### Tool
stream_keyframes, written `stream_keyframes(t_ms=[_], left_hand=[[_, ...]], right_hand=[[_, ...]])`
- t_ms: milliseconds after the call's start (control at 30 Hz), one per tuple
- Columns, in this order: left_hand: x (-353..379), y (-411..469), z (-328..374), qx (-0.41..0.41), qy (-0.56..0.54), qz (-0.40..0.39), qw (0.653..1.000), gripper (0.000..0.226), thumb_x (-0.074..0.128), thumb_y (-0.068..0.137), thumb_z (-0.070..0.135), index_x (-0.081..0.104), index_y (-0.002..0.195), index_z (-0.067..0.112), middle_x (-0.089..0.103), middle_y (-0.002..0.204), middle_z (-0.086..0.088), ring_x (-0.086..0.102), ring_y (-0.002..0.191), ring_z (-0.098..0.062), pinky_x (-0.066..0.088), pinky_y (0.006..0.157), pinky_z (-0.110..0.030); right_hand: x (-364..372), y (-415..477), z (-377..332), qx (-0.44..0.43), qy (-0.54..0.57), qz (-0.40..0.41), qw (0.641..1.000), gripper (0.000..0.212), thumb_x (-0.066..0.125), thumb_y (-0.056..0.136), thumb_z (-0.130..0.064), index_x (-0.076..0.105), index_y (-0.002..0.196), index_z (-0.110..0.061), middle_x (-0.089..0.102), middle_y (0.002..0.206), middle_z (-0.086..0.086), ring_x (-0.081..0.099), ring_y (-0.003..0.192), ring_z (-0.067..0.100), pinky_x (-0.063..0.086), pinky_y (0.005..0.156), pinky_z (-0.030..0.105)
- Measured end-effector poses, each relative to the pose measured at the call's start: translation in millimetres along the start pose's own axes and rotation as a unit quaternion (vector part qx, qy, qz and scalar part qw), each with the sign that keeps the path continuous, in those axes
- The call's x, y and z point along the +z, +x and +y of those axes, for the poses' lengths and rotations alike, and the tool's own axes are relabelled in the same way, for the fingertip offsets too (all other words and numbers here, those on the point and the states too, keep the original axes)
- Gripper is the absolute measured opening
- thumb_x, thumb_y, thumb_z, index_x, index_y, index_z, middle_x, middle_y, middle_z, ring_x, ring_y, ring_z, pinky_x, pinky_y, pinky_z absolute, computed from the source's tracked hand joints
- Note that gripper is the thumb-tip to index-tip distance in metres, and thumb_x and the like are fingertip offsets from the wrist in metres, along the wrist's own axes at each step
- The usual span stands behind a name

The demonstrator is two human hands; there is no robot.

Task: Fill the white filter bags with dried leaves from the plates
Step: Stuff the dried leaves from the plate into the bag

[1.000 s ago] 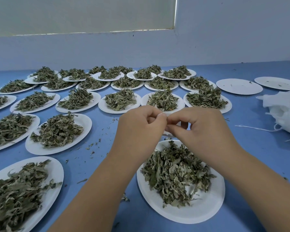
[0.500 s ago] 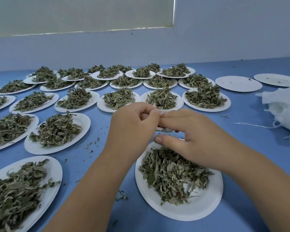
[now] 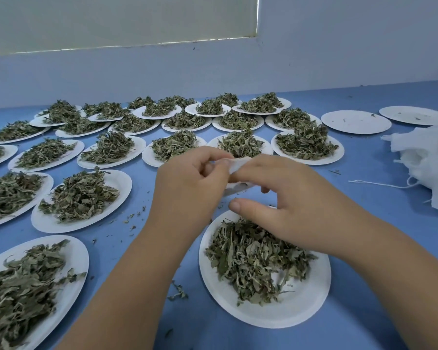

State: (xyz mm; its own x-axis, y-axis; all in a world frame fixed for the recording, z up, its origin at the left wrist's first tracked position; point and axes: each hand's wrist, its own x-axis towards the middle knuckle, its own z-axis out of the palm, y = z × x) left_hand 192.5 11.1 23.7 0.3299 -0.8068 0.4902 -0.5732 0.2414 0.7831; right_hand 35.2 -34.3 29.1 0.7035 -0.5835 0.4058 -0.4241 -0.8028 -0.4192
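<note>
My left hand (image 3: 190,190) pinches a small white filter bag (image 3: 239,164) in its curled fingers, just above the middle of my view. My right hand (image 3: 291,205) reaches it from three o'clock, fingers bent over the bag's top edge, thumb sticking out loose underneath. The bag is held just beyond the far rim of the nearest plate (image 3: 283,317), at six o'clock, which is heaped with dried leaves (image 3: 250,258). More heaped plates (image 3: 99,219) spread from nine to twelve o'clock across the blue table (image 3: 379,198). A pile of spare bags (image 3: 430,162) lies at three o'clock, and two plates with only crumbs (image 3: 355,121) sit at two o'clock.
</note>
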Motion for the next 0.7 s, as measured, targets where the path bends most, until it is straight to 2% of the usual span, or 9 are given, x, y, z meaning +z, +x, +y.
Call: stream_keyframes(t_ms=[67, 133, 267, 333, 467, 567, 700], left_hand=[[-5, 3, -3, 0.000, 0.016, 0.035, 0.999, 0.022, 0.062, 0.088, 0.013, 0.070, 0.077, 0.030, 0.055, 0.060, -0.011, 0.043, 0.048, -0.006, 0.033, 0.046, -0.012], [-8, 5, -5, 0.001, 0.021, 0.055, 0.998, 0.022, 0.061, 0.089, 0.013, 0.069, 0.077, 0.030, 0.056, 0.060, -0.011, 0.041, 0.047, -0.006, 0.033, 0.046, -0.013], [-7, 5, -6, 0.022, 0.048, 0.060, 0.997, 0.023, 0.060, 0.089, 0.013, 0.069, 0.077, 0.031, 0.050, 0.057, -0.008, 0.038, 0.047, -0.006, 0.031, 0.046, -0.013], [-6, 4, -6, 0.042, 0.070, 0.058, 0.995, 0.023, 0.059, 0.090, 0.012, 0.068, 0.079, 0.031, 0.048, 0.055, -0.006, 0.039, 0.049, -0.007, 0.031, 0.046, -0.012], [-3, 3, -8, 0.055, 0.083, 0.062, 0.993, 0.023, 0.060, 0.090, 0.012, 0.067, 0.080, 0.031, 0.051, 0.055, -0.009, 0.041, 0.050, -0.007, 0.034, 0.046, -0.012], [-2, 3, -10, 0.054, 0.086, 0.060, 0.993, 0.021, 0.060, 0.089, 0.012, 0.067, 0.081, 0.030, 0.050, 0.054, -0.003, 0.042, 0.051, -0.006, 0.034, 0.047, -0.012], [0, 3, -12, 0.051, 0.085, 0.052, 0.994, 0.019, 0.059, 0.089, 0.012, 0.070, 0.081, 0.026, 0.051, 0.057, -0.004, 0.040, 0.050, -0.007, 0.032, 0.047, -0.013]], right_hand=[[-6, -3, -4, -0.005, 0.004, 0.022, 1.000, 0.028, 0.060, 0.083, -0.054, 0.061, 0.104, -0.036, 0.053, 0.097, -0.020, 0.048, 0.089, -0.004, 0.034, 0.076, 0.012], [-12, -7, -6, -0.004, 0.010, 0.002, 1.000, 0.030, 0.061, 0.075, -0.061, 0.057, 0.094, -0.038, 0.051, 0.089, -0.019, 0.050, 0.087, 0.000, 0.035, 0.069, 0.011], [-18, -14, -9, 0.026, -0.021, -0.181, 0.983, 0.051, 0.056, 0.061, -0.079, 0.051, 0.094, -0.041, 0.049, 0.096, -0.023, 0.048, 0.090, -0.004, 0.040, 0.068, 0.015], [-15, -17, -10, 0.027, -0.028, -0.230, 0.972, 0.055, 0.057, 0.058, -0.080, 0.048, 0.097, -0.042, 0.048, 0.097, -0.023, 0.048, 0.090, -0.004, 0.044, 0.072, 0.020], [-8, -21, -13, 0.017, -0.055, -0.249, 0.967, 0.055, 0.064, 0.061, -0.075, 0.046, 0.099, -0.040, 0.046, 0.097, -0.020, 0.048, 0.089, 0.000, 0.045, 0.075, 0.023], [-7, -20, -14, 0.016, -0.067, -0.243, 0.968, 0.044, 0.068, 0.068, -0.064, 0.048, 0.099, -0.040, 0.045, 0.095, -0.018, 0.047, 0.088, 0.000, 0.044, 0.074, 0.022], [-7, -17, -13, 0.026, -0.062, -0.250, 0.966, 0.029, 0.068, 0.076, -0.050, 0.056, 0.099, -0.040, 0.050, 0.098, -0.018, 0.048, 0.087, -0.002, 0.047, 0.076, 0.026]])
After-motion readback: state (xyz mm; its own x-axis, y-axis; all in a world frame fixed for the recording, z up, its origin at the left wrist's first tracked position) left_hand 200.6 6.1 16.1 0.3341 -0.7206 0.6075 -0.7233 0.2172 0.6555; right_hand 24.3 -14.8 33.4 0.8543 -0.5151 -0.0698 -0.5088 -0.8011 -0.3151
